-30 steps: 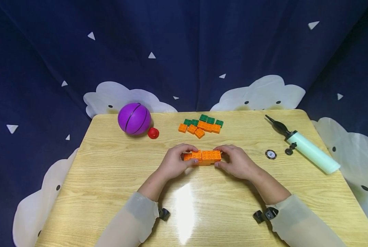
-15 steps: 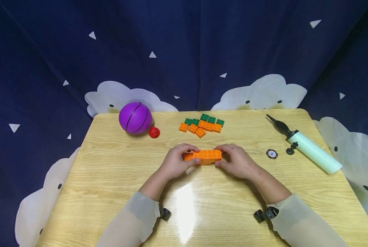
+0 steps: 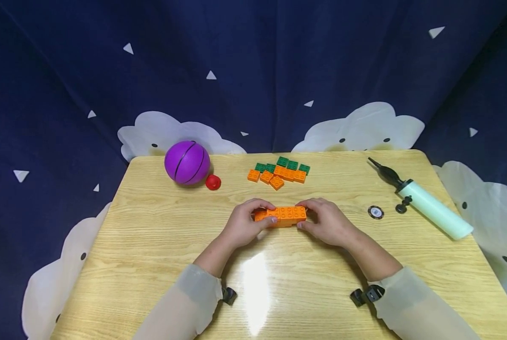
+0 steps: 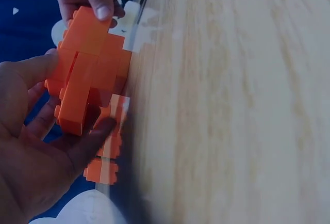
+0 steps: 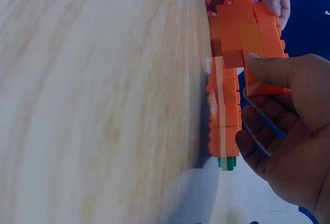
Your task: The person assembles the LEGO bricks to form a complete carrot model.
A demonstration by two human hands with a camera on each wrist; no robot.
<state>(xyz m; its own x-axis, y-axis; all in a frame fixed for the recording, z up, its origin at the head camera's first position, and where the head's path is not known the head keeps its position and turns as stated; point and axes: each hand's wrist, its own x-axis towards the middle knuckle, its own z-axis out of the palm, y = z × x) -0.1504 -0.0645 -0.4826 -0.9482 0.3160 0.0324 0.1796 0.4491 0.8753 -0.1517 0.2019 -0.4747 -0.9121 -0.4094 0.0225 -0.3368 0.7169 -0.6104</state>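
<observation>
Several orange toy building bricks are joined into one stepped block (image 3: 286, 214) near the middle of the table. My left hand (image 3: 244, 225) grips its left end, thumb on the near side and fingers on the far side. At the other end, my right hand (image 3: 327, 223) pinches the rightmost upper brick between thumb and fingers. The left wrist view shows the block's underside overhanging in steps (image 4: 105, 64). In the right wrist view, the right thumb lies against the end brick (image 5: 263, 82). My left fingers hide part of the left end.
Behind the hands lie loose orange bricks (image 3: 276, 182) and green bricks (image 3: 282, 161). A purple ball (image 3: 187, 163) and a small red hat-shaped piece (image 3: 213, 182) sit at back left. To the right are a poker chip (image 3: 375, 212), a small black piece (image 3: 401, 208) and a pale-green hand pump (image 3: 436, 210).
Both hands keep their hold on the orange block and stay in nearly the same place. The whole head view has shifted slightly.
</observation>
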